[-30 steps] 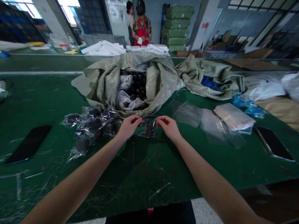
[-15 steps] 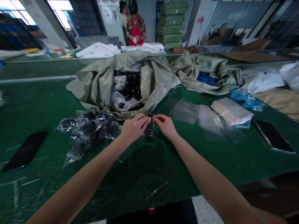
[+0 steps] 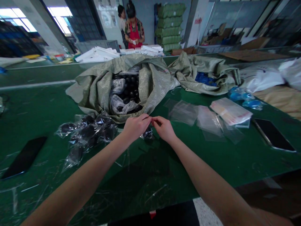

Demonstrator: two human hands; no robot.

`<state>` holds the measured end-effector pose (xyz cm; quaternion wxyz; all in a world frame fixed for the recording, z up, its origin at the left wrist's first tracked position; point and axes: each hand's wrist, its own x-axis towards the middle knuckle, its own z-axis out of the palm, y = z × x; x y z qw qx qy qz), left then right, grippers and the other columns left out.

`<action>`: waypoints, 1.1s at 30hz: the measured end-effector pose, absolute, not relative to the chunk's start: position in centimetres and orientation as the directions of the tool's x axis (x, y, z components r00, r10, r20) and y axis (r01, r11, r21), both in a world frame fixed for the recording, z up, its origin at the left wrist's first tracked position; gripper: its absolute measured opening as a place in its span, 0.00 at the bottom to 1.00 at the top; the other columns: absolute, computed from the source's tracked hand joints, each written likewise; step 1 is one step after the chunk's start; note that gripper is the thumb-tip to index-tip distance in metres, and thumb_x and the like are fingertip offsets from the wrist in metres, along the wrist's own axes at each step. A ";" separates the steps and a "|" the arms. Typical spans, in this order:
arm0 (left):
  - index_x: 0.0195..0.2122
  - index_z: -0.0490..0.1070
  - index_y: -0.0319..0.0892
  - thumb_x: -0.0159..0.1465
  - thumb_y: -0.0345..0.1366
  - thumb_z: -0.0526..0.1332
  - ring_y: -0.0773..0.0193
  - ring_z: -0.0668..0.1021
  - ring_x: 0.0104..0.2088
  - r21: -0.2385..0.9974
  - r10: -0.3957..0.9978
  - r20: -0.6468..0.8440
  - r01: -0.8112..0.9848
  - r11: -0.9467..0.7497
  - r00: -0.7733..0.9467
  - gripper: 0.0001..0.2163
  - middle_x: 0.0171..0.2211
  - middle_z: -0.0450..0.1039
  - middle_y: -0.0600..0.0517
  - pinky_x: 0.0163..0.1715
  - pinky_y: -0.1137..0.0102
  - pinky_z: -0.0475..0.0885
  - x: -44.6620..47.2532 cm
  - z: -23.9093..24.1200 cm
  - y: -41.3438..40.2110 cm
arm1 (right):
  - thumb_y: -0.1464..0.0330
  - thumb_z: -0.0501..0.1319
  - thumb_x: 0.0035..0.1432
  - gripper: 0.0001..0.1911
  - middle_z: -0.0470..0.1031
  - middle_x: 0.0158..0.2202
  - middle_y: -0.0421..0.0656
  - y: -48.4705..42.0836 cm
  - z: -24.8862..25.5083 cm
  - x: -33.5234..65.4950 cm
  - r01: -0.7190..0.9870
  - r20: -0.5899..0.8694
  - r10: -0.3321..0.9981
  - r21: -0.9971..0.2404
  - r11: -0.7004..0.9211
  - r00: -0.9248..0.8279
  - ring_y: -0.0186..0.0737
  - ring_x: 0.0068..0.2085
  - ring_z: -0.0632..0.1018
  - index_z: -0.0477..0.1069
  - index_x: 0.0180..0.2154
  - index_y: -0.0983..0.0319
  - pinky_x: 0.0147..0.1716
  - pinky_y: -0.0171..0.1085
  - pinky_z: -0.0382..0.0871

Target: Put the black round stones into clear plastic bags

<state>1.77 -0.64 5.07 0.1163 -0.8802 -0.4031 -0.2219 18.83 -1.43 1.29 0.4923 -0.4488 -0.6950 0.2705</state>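
Both my left hand [image 3: 135,126] and my right hand [image 3: 164,128] pinch the top of a clear plastic bag [image 3: 148,134] with a dark item in it, their fingertips meeting. The bag hangs below the fingers, partly hidden by my left hand. To the left lies a heap of clear bags with round black items [image 3: 88,133] inside. Behind my hands an open woven sack [image 3: 94,89] holds many loose black round items [image 3: 129,88]. Right of my hands, several flat clear bags [image 3: 183,112] lie spread on the green table [image 3: 188,179].
A stack of clear bags [image 3: 231,110] and a phone [image 3: 274,134] lie at the right, another phone [image 3: 24,157] at the left. A second sack [image 3: 219,73] shows blue contents. Two people [image 3: 134,31] stand beyond white pieces [image 3: 98,55] at the back.
My fingertips have come together along the bag's top edge, the right hand closing in on the left. The bag shows lower and less of it is visible. The view has shifted slightly.
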 end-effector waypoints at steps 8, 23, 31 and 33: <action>0.36 0.77 0.42 0.67 0.36 0.53 0.66 0.75 0.27 -0.023 0.645 0.504 0.755 -0.655 0.575 0.12 0.36 0.77 0.48 0.24 0.70 0.64 2.2 5.5 -0.7 | 0.70 0.58 0.60 0.09 0.79 0.34 0.43 -1.8 1.9 18.9 0.406 0.506 0.850 -0.753 0.518 -0.144 0.39 0.37 0.77 0.78 0.36 0.59 0.40 0.38 0.70; 0.31 0.70 0.41 0.58 0.28 0.59 0.67 0.72 0.27 0.405 0.725 0.656 0.714 -0.571 0.208 0.03 0.30 0.72 0.52 0.31 0.71 0.69 2.2 5.5 0.7 | 0.67 0.59 0.58 0.08 0.80 0.36 0.43 -1.9 1.7 18.7 0.366 0.420 0.906 -0.835 0.411 -0.058 0.39 0.36 0.79 0.77 0.34 0.60 0.38 0.38 0.72; 0.43 0.77 0.42 0.66 0.40 0.58 0.62 0.79 0.43 0.240 0.617 0.592 0.618 -0.749 0.518 0.12 0.44 0.78 0.47 0.42 0.69 0.73 1.5 4.9 0.2 | 0.70 0.57 0.59 0.09 0.79 0.37 0.45 -1.7 1.3 18.8 0.351 0.448 0.889 -0.821 0.450 -0.092 0.40 0.38 0.78 0.76 0.37 0.60 0.40 0.39 0.71; 0.44 0.78 0.44 0.67 0.40 0.56 0.62 0.79 0.42 0.204 0.614 0.567 0.629 -0.750 0.549 0.13 0.44 0.78 0.48 0.42 0.69 0.73 1.4 4.8 0.3 | 0.69 0.56 0.60 0.09 0.79 0.37 0.45 -1.7 1.4 18.8 0.357 0.461 0.881 -0.810 0.465 -0.103 0.40 0.38 0.78 0.76 0.37 0.60 0.40 0.38 0.71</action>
